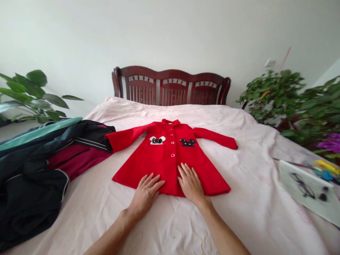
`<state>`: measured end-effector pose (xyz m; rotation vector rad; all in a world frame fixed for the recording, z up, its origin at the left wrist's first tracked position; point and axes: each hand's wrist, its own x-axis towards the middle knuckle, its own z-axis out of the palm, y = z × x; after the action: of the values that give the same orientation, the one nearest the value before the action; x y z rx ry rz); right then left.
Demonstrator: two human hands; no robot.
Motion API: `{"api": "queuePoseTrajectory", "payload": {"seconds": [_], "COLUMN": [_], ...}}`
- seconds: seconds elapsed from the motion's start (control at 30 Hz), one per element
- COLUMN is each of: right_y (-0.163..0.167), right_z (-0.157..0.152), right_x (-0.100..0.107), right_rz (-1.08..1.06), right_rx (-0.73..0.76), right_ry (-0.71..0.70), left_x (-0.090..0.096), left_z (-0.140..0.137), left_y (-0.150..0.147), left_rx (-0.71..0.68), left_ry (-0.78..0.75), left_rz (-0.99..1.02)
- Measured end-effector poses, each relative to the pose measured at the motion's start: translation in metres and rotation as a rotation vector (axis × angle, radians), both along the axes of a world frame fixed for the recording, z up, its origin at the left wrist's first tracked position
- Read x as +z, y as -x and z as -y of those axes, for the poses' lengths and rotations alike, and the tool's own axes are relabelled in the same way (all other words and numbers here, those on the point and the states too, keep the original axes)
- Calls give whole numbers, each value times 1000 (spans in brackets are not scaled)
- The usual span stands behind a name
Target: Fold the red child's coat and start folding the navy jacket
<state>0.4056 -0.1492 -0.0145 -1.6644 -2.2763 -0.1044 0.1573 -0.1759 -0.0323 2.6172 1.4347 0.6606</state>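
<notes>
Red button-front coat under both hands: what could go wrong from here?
The red button-front coat might ruck up if the bare left hand or bare right hand slides forward. One sleeve meets the dark-and-magenta clothing heap, so it might snag. The wrinkled pale pink sheet could bunch underneath.

Red coat, white-dotted black mouse-shaped patch, pale pink sheet

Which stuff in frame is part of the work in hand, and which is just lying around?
In use:
- red coat, spread front up
- left hand and right hand, both on its lower front
- pale bed cover, under the coat

Apparently just lying about:
- pile of clothes
- eyeglasses
- leafy plants
</notes>
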Motion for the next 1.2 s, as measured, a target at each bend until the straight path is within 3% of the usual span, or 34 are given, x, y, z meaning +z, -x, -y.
{"api": "queuePoseTrajectory", "payload": {"seconds": [0.3,0.47,0.67,0.8,0.97,1.07,1.2], "right_y": [-3,-3,-2,-3,-6,-7,-5], "right_z": [0,0,0,-1,-1,-2,-3], "right_x": [-5,-2,-4,-6,-6,-8,-13], "right_rz": [-39,-37,-66,-61,-60,-59,-72], "right_rx": [19,11,5,6,14,28,12], "right_ry": [-39,-40,-63,-72,-58,-66,-105], "left_x": [10,25,9,6,28,32,14], "left_z": [1,7,3,-1,-7,-7,2], "left_y": [-1,-25,-38,-31,-39,-51,-59], "left_rx": [15,-92,-185,-146,-46,-92,-123], "left_ry": [-15,-110,-3,-6,-59,-84,-78], "left_rz": [78,79,-59,81,340,260,-20]}}
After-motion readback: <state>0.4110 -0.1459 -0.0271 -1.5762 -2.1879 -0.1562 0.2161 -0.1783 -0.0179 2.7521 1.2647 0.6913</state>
